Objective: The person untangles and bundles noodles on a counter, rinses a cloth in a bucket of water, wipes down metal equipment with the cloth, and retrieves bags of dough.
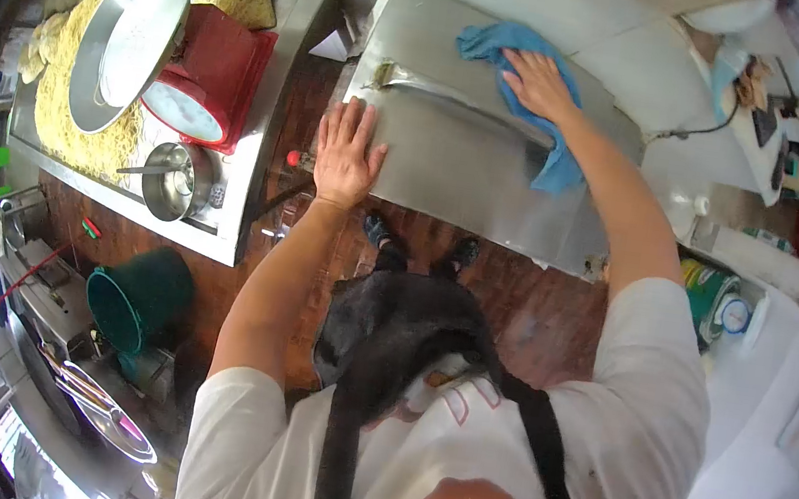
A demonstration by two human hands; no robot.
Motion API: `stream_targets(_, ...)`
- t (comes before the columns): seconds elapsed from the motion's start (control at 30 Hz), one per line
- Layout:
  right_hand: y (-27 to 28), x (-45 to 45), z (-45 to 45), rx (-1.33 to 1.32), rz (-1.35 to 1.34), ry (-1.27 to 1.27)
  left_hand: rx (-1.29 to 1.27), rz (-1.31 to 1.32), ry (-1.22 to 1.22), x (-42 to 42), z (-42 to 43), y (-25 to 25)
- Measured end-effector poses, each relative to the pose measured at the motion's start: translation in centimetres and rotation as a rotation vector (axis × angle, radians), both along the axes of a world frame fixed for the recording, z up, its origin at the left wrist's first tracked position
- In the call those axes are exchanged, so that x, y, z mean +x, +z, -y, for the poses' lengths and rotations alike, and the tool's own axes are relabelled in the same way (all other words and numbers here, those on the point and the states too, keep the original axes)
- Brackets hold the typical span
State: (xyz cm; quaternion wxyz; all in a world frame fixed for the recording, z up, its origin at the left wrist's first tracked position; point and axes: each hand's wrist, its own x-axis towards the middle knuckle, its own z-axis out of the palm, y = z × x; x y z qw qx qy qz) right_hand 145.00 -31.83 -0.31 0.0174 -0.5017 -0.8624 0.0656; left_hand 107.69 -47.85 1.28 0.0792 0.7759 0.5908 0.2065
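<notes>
A blue cloth (560, 166) lies bunched and draped over the far right part of a metal surface (453, 151). My right hand (540, 84) rests flat on the cloth, fingers spread, pressing it against the metal. At the left edge of the same surface, my left hand (346, 154) lies palm down with its fingers apart and nothing in it. A raised metal ridge (469, 107) runs across the surface between the two hands.
At left, a metal table (214, 243) bears yellow noodles (63, 119), a red scale (217, 64) with a round pan (134, 43), and a small pot (176, 182). A green bucket (139, 296) stands on the floor. A green can (706, 295) is at right.
</notes>
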Motion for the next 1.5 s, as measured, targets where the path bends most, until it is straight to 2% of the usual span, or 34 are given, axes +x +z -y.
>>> stream_targets(0.1,-0.8,-10.2,-6.3,0.001,0.018,0.058,-0.031,-0.017,0.012,0.1,0.0,0.0)
stream_targets(0.13,-1.6,-13.8,-8.5,-0.052,-0.068,0.126,-0.029,-0.026,0.015,0.1,-0.1,-0.1)
stream_targets(0.17,-3.1,-17.1,-8.8,0.105,-0.152,0.112,-0.024,-0.035,0.017,0.2,-0.3,-0.1)
stream_targets(0.2,-1.2,-19.8,-8.9,0.038,-0.066,0.097,-0.036,-0.050,0.022,0.4,-0.3,-0.1)
stream_targets(0.3,-2.1,-18.4,-7.8,0.095,-0.223,0.223,-0.049,-0.074,0.042,0.4,-0.4,-0.3)
stream_targets(0.33,-3.1,-15.6,-6.9,0.145,-0.188,0.225,-0.052,-0.049,0.044,0.3,-0.5,-0.1)
stream_targets(0.37,-0.9,-12.3,-4.4,0.095,-0.194,0.168,-0.050,-0.033,0.044,0.3,-0.5,-0.1)
stream_targets(0.4,-0.1,-8.5,-2.4,0.013,-0.112,0.110,-0.046,-0.020,0.045,0.1,-0.6,-0.1)
stream_targets(0.53,0.2,4.1,0.9,0.007,0.114,0.050,-0.045,0.025,0.043,-0.2,-1.0,0.3)
stream_targets(0.63,-2.1,-1.4,-3.1,0.023,0.120,0.070,-0.051,0.042,0.047,-0.2,-0.8,0.2)
stream_targets(0.67,-0.5,-6.3,-4.3,-0.038,0.037,0.106,-0.052,0.035,0.049,-0.2,-0.9,0.2)
stream_targets(0.7,1.1,-11.6,-5.6,-0.138,0.083,0.093,-0.056,0.025,0.049,-0.1,-0.8,0.1)
stream_targets(0.73,-3.1,-14.6,-7.3,0.078,-0.089,0.165,-0.039,0.018,0.053,-0.1,-0.8,-0.1)
stream_targets(0.77,-1.7,-18.3,-7.4,0.064,-0.128,0.149,-0.027,0.015,0.062,0.0,-0.7,-0.4)
stream_targets(0.8,-1.2,-20.5,-7.7,0.024,-0.057,0.145,-0.039,0.009,0.071,0.1,-0.6,-0.3)
stream_targets(0.9,-2.1,-16.9,-6.6,0.087,-0.117,0.212,-0.027,0.005,0.090,0.4,-0.5,-0.4)
stream_targets(0.97,-0.7,-9.1,-3.1,0.046,-0.159,0.200,-0.010,0.013,0.088,0.2,-0.8,-0.4)
stream_targets(1.0,-0.4,-5.0,-1.0,0.013,-0.021,0.137,-0.005,0.017,0.089,0.0,-0.8,-0.5)
stream_targets(1.1,0.9,5.2,4.1,0.021,0.132,0.172,-0.008,0.042,0.080,-0.3,-0.5,-0.3)
stream_targets(1.17,4.0,2.5,2.3,-0.412,0.415,0.138,-0.021,0.049,0.080,-0.4,-0.4,-0.5)
stream_targets(1.23,2.8,-0.8,0.6,-0.335,0.271,0.357,-0.008,0.052,0.093,-0.4,-0.5,-0.6)
stream_targets(1.27,0.5,-2.6,-0.9,-0.036,-0.020,0.576,-0.001,0.048,0.099,-0.4,-0.5,-0.5)
stream_targets(1.33,1.4,-9.9,-3.0,-0.354,0.255,0.435,0.001,0.039,0.111,-0.1,-0.2,-0.9)
stream_targets(1.4,-0.1,-13.7,-4.9,-0.141,0.161,0.611,0.005,0.025,0.123,-0.1,-0.4,-1.1)
stream_targets(1.5,1.0,-15.3,-4.7,-0.094,0.149,0.578,0.040,0.018,0.133,0.3,-0.4,-1.3)
